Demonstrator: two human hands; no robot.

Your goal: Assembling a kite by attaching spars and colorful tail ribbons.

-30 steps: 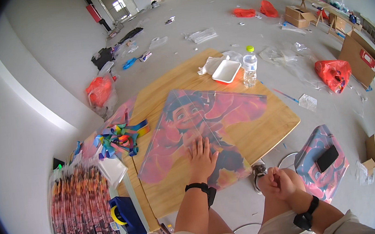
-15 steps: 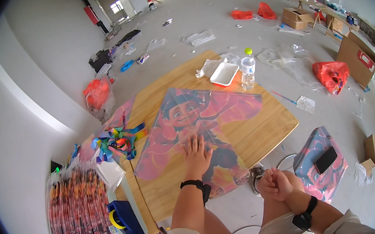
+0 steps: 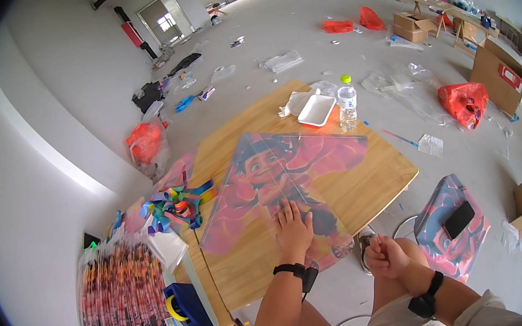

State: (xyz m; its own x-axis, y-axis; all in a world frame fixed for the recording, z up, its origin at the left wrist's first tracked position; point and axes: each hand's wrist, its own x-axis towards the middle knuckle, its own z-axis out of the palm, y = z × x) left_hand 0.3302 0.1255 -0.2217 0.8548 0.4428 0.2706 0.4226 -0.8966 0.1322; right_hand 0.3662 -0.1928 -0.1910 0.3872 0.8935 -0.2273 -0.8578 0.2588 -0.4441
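Note:
A kite (image 3: 255,193) printed with a cartoon figure among pink and purple flames lies spread on a wooden table (image 3: 374,178). Thin spars show along its edges and middle. On its lower middle rests my left hand (image 3: 293,232), palm down with the fingers stretched out. My right hand (image 3: 385,257) is curled into a fist over my right knee, apart from the table, with nothing visible in it. Bundled rainbow ribbons (image 3: 178,207) sit by the kite's left edge.
A water bottle (image 3: 347,105) and a white tray (image 3: 317,110) stand on the table's far side. At left are stacked printed packets (image 3: 123,310) and a blue tape dispenser (image 3: 189,310). A phone (image 3: 459,220) lies on a print-covered seat (image 3: 436,233). Bags and cartons litter the floor.
The view has tilted slightly up and shifted left. My left hand stays flat on the kite, slightly nearer me. My right hand keeps its fist over the knee.

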